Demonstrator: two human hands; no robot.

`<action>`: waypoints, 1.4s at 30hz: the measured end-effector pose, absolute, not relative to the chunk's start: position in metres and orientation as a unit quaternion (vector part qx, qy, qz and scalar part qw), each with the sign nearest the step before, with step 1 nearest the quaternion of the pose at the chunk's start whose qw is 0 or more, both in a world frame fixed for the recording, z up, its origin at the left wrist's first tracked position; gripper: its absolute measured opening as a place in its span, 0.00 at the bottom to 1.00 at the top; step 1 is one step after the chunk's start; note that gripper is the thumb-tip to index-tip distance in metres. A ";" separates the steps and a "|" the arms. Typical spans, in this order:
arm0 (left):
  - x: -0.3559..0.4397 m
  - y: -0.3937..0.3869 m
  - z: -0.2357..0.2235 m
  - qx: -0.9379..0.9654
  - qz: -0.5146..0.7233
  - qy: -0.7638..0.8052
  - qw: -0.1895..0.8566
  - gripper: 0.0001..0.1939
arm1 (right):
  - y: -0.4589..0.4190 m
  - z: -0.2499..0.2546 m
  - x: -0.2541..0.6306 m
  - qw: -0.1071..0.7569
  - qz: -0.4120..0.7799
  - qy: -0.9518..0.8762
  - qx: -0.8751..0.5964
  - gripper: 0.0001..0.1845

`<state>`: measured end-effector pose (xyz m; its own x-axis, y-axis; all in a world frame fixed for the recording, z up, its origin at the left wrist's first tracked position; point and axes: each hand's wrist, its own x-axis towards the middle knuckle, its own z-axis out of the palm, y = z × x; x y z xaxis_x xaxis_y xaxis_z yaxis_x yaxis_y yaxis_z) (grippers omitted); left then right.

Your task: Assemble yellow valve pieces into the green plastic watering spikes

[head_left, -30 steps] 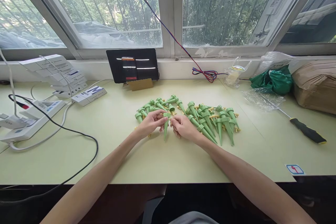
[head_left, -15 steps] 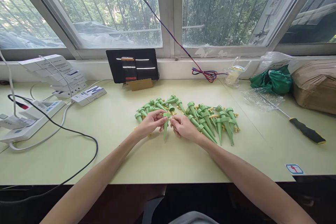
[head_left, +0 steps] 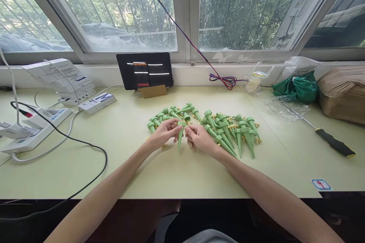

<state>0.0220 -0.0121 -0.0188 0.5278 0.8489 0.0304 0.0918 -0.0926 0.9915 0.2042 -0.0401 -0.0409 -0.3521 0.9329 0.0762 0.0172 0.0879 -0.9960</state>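
Observation:
Between the thumb and fingers of my left hand [head_left: 164, 133] is a green plastic watering spike [head_left: 180, 138], its ribbed cap up and its point down over the table. Close to the spike's right side, my right hand [head_left: 201, 138] is closed in a pinch. What sits in that pinch is hidden by the fingertips. Beyond my left hand lies a loose group of similar green spikes [head_left: 186, 107] with small yellow valves. To the right of my right hand is a larger heap of spikes [head_left: 224, 128], some with yellow valves [head_left: 258, 140] sticking out.
At the back a tablet [head_left: 145, 70] leans on a cardboard stand [head_left: 152, 91]. White boxes [head_left: 98, 102] and a power strip [head_left: 37, 133] with cables are on the left. On the right lie a screwdriver [head_left: 335, 142], a green bag [head_left: 303, 87] and a brown package [head_left: 342, 91].
Both hands stay almost in place, my left still holding the spike. The spike's tip has shifted very slightly; the whole view has moved a little.

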 end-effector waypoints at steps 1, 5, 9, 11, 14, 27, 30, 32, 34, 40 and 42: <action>0.022 -0.012 -0.019 0.660 0.332 0.354 0.573 0.23 | -0.040 -0.042 0.203 0.413 0.595 -0.578 -0.376 0.18; 0.022 -0.012 -0.019 0.664 0.333 0.359 0.565 0.22 | -0.039 -0.043 0.203 0.406 0.609 -0.572 -0.370 0.20; 0.021 -0.012 -0.020 0.664 0.326 0.361 0.567 0.22 | -0.040 -0.041 0.207 0.439 0.407 -0.683 -0.420 0.18; 0.021 -0.012 -0.019 0.660 0.328 0.362 0.571 0.22 | -0.040 -0.041 0.206 0.441 0.392 -0.686 -0.425 0.17; 0.022 -0.013 -0.018 0.656 0.333 0.360 0.574 0.23 | -0.040 -0.042 0.204 0.411 0.541 -0.616 -0.400 0.17; 0.022 -0.012 -0.020 0.659 0.331 0.354 0.575 0.21 | -0.041 -0.040 0.206 0.433 0.433 -0.675 -0.412 0.16; 0.022 -0.012 -0.020 0.657 0.334 0.351 0.578 0.21 | -0.040 -0.044 0.204 0.414 0.530 -0.630 -0.388 0.16; 0.022 -0.012 -0.020 0.654 0.334 0.352 0.580 0.21 | -0.039 -0.045 0.204 0.416 0.550 -0.618 -0.376 0.16; 0.022 -0.012 -0.020 0.652 0.334 0.352 0.582 0.20 | -0.038 -0.045 0.204 0.422 0.549 -0.617 -0.374 0.17; 0.024 -0.012 -0.020 0.627 0.327 0.351 0.613 0.16 | -0.038 -0.045 0.203 0.429 0.542 -0.615 -0.381 0.18; 0.025 -0.012 -0.019 0.617 0.323 0.349 0.627 0.15 | -0.039 -0.044 0.202 0.433 0.538 -0.612 -0.385 0.19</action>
